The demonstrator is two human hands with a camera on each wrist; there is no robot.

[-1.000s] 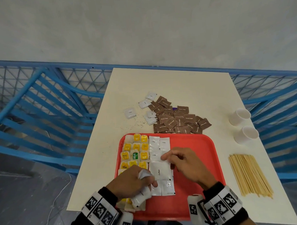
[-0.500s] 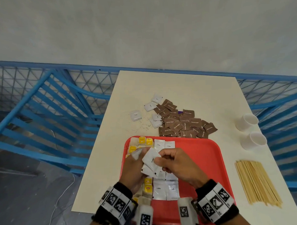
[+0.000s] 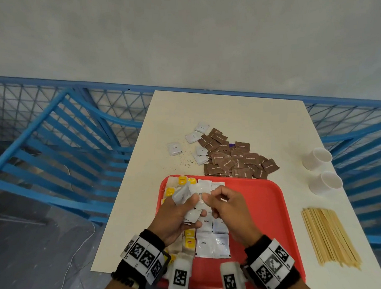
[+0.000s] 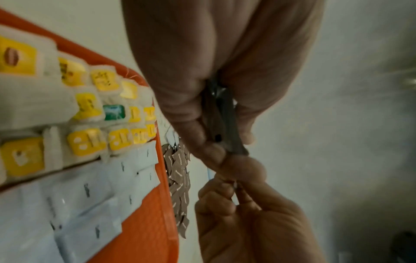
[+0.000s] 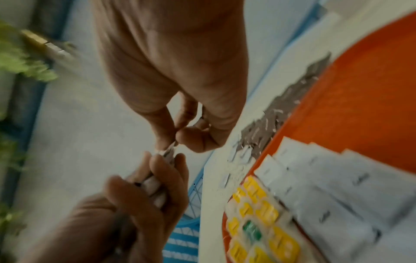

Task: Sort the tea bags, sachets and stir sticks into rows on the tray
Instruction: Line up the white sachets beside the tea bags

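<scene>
Both hands [image 3: 201,209] pinch white sachets [image 3: 193,206]; only head view shows stir sticks [image 3: 329,236].

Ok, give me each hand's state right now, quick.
Left hand: holds a stack of white sachets.
Right hand: fingertips pinch the top edge of that stack.

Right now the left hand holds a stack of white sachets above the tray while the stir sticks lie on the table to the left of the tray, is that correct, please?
Not quite: the stir sticks lie to the right of the tray, as the head view shows. The rest stands: the left hand holds a stack of white sachets above the tray.
</scene>
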